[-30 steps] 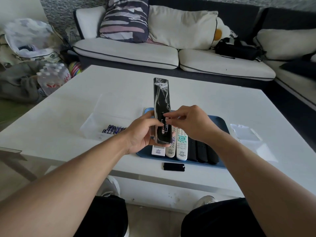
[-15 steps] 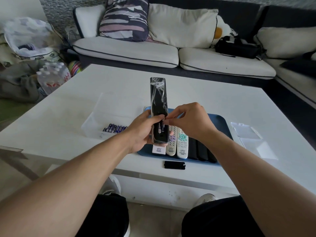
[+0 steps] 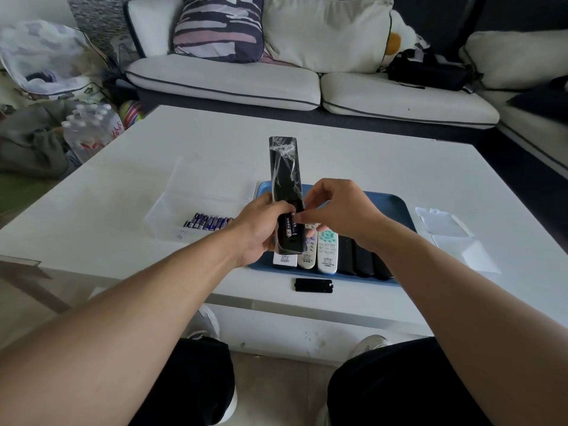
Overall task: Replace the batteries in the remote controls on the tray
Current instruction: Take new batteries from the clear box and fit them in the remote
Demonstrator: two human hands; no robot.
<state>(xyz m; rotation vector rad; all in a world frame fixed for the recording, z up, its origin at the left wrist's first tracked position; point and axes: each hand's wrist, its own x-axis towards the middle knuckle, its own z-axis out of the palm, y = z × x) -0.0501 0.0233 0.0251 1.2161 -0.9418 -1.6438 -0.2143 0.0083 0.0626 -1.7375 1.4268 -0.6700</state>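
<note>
Left hand (image 3: 259, 230) grips a long black remote (image 3: 285, 192) from the side, fingers and thumb curled round its lower half, holding it above the blue tray (image 3: 396, 207) with its back toward the camera. Crinkled clear plastic wraps the remote's upper end. Battery compartment open; batteries (image 3: 289, 226) visible inside it. Right hand (image 3: 338, 210) is curled, its fingertips (image 3: 302, 217) pinching at the top of the batteries; whether they hold one fast, cannot tell. Black battery cover (image 3: 313, 285) lies on the white table (image 3: 338, 149), just beside the tray's near edge. Other remotes (image 3: 327, 252), white and black, lie side by side on the tray. Clear plastic box (image 3: 172, 207) left of the tray holds a row of spare batteries (image 3: 207, 222). Clear plastic lids (image 3: 442, 221) lie right of the tray.
</note>
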